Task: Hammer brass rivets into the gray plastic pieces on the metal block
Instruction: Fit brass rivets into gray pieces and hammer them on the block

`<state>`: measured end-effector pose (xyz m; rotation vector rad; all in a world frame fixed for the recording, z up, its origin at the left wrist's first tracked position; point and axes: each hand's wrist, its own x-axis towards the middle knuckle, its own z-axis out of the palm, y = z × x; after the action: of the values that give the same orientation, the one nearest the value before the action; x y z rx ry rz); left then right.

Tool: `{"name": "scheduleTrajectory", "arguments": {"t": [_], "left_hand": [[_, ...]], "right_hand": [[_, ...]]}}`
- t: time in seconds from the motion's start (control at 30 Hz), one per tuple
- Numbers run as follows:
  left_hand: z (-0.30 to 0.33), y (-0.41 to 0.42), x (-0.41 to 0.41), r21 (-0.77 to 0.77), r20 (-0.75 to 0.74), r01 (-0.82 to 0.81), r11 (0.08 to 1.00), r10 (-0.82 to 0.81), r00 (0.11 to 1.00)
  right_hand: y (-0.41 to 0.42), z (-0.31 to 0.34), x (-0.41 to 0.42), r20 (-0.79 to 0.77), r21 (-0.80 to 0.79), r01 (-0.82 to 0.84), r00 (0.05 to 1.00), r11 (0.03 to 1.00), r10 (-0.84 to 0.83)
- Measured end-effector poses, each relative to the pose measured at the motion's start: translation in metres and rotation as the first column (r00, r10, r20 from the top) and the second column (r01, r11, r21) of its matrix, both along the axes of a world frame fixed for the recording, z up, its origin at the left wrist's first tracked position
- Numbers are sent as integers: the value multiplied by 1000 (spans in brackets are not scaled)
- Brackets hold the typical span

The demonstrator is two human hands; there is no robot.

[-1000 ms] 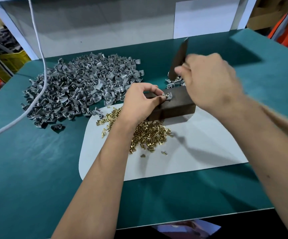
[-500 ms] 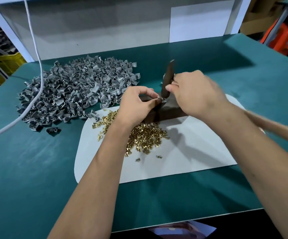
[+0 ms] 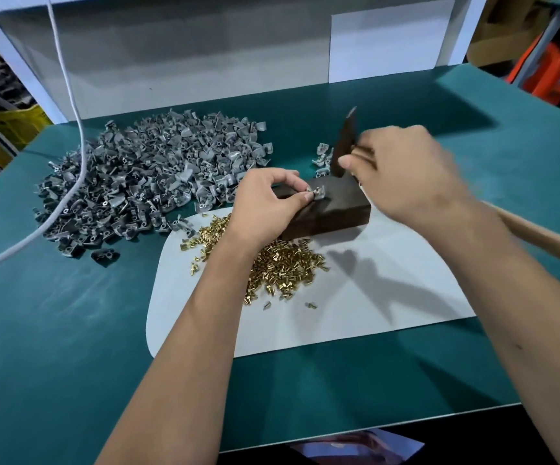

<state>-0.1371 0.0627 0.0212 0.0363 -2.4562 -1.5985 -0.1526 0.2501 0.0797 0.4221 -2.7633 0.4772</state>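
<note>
Your dark brown rectangular metal block looks dull, matt, slightly rough. The small brass rivets heaped near it are shiny gold metal. The far-left heap of gray plastic pieces has a soft sheen. Your hammer: dark matt metal head, pale smooth wooden handle. White smooth sheet lies on matt teal tabletop.

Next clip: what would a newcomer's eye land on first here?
The big heap of gray plastic pieces at the table's far left. Then the brass rivets on the white mat, and the right hand gripping a hammer above the metal block.
</note>
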Motion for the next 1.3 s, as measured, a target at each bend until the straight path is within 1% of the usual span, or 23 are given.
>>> {"name": "scheduleTrajectory", "arguments": {"t": [0.03,0.1,0.17,0.23,0.3,0.43,0.5,0.57,0.63,0.67,0.7,0.77,0.83,0.93,0.97,1.0,1.03,1.1,1.13,1.2,1.27,1.3], "left_hand": [[0,1,0,-12,-10,-4,1000,4,1000],[1,1,1,-20,-11,-12,1000,12,1000],[1,1,1,2,0,-9,1000,9,1000],[1,1,2,36,17,-5,999,4,1000],[2,1,2,58,28,-3,998,1,1000],[4,2,3,73,35,-2,997,0,999],[4,2,4,77,37,-5,997,2,999],[5,3,5,79,39,-10,997,7,999],[5,2,4,85,39,-17,996,14,999],[5,2,3,90,35,-19,996,15,999],[5,2,2,101,29,-17,995,14,999],[4,1,2,137,11,-7,991,5,1000],[4,0,2,165,-3,-4,986,5,1000],[7,-5,1,180,-25,-71,981,77,997],[9,-7,0,140,-31,-127,982,133,991],[9,-12,-1,61,-35,-209,976,211,977],[8,-19,-2,-46,-45,-306,951,304,952],[6,-34,-1,-237,-91,-497,835,490,867],[5,-43,0,-288,-110,-555,781,549,829],[2,-58,1,-374,-114,-602,706,609,785],[0,-66,1,-460,-86,-581,672,617,782],[0,-68,1,-490,-67,-560,668,612,788]], "right_hand": [[7,-1,-2,9,-37,22,1000,999,-22],[23,-3,-9,93,-62,86,992,994,-80],[38,-8,-13,200,-47,141,971,989,-129],[48,-14,-14,269,-11,167,950,986,-158],[52,-18,-15,308,24,172,936,985,-171],[48,-23,-11,391,101,122,908,987,-153],[44,-21,-10,409,118,116,899,986,-155],[38,-15,-9,353,85,122,924,989,-145],[24,-10,-6,183,-34,82,980,996,-74],[15,-8,-4,89,-75,8,996,997,-1],[5,-8,-1,31,-75,-94,995,993,96],[-14,-10,1,21,20,-264,964,964,263],[-23,-14,-3,0,99,-297,955,950,298],[-29,-15,-12,-87,103,-297,948,949,306],[-30,-15,-15,-86,101,-288,951,952,297],[-31,-15,-19,-71,100,-264,960,959,271],[-31,-14,-24,-51,92,-224,972,970,229],[-28,-12,-38,-21,79,-120,992,990,122],[-25,-10,-46,-16,80,-67,998,994,69],[-21,-4,-60,-11,82,31,999,996,-30],[-18,1,-71,-5,66,81,997,994,-81],[-18,4,-73,-3,49,69,998,996,-69]]}}
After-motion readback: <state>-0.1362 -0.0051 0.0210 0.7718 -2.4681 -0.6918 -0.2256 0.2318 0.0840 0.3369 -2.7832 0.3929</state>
